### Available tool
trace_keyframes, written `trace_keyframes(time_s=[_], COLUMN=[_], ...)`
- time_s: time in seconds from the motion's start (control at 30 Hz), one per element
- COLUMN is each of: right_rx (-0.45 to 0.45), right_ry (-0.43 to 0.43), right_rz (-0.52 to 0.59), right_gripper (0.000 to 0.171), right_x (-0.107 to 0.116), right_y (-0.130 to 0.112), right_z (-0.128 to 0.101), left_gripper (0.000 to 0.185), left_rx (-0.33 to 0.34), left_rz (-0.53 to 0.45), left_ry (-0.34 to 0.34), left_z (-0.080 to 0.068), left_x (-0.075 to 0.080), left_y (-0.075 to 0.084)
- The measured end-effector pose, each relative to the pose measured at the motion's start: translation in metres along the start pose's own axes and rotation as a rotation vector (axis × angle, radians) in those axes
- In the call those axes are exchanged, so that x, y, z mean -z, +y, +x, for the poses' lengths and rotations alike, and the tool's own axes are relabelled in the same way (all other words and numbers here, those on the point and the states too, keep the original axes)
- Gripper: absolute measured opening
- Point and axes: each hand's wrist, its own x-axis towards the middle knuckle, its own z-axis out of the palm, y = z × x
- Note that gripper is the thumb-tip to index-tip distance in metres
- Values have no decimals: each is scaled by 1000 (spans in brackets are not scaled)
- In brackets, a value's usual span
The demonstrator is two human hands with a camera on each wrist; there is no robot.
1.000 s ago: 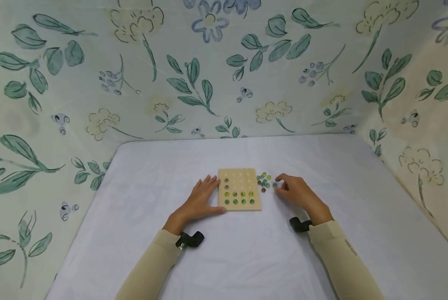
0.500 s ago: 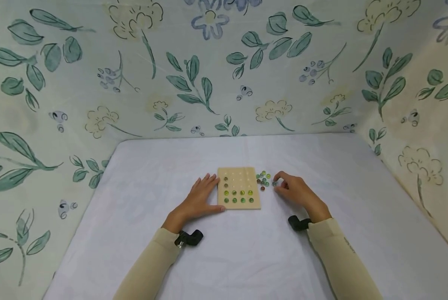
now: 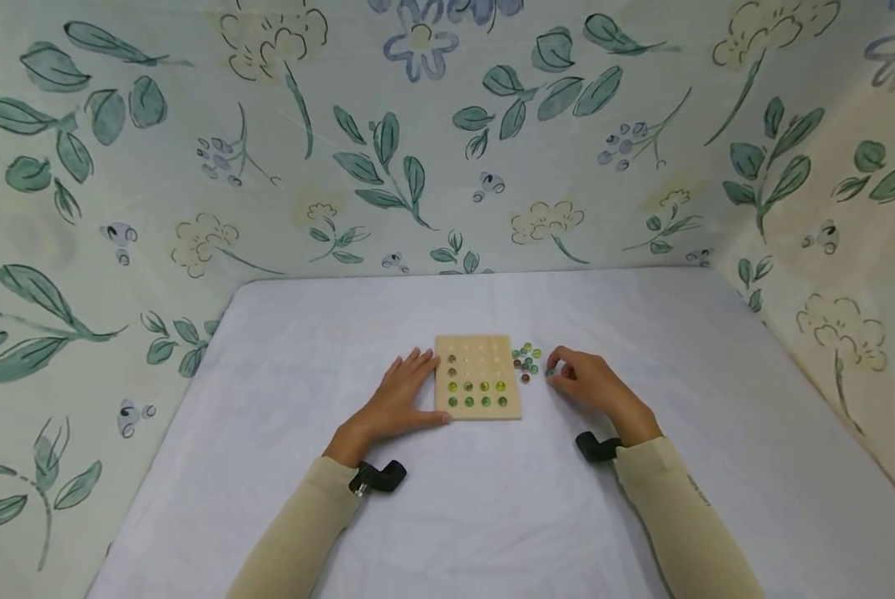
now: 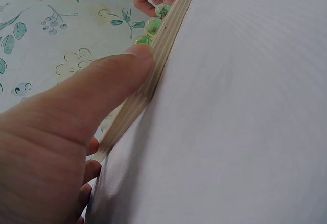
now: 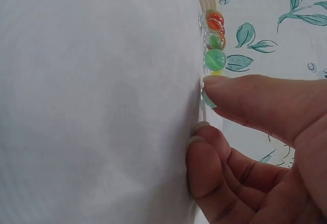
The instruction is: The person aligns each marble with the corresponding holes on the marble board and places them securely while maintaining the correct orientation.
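I am resting my left hand flat with relaxed fingers against the left edge of the wooden peg board, thumb pressing along its near edge. The board is lying near the middle of the white table, with green and brown marbles sitting in its near rows. My right hand is pinching one pale green marble between thumb and forefinger, just beside the loose marble cluster lying off the board's right edge.
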Motion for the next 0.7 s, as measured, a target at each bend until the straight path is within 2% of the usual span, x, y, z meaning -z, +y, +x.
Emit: trace_keyframes(time_s=[0.3,0.53,0.7], right_rx=[13,22,12], right_ry=[-7,-5,-17], right_rz=[-12,-26,-32], right_gripper=[17,17,17], right_x=[-1,-1,-1], right_y=[0,0,0], right_z=[0,1,2], left_gripper=[100,100,101], left_rx=[15,9,17], left_rz=[-4,-13,-9], left_ry=[-14,-1,-19], left_z=[-2,-1,-1], left_x=[0,0,1], left_y=[1,1,0])
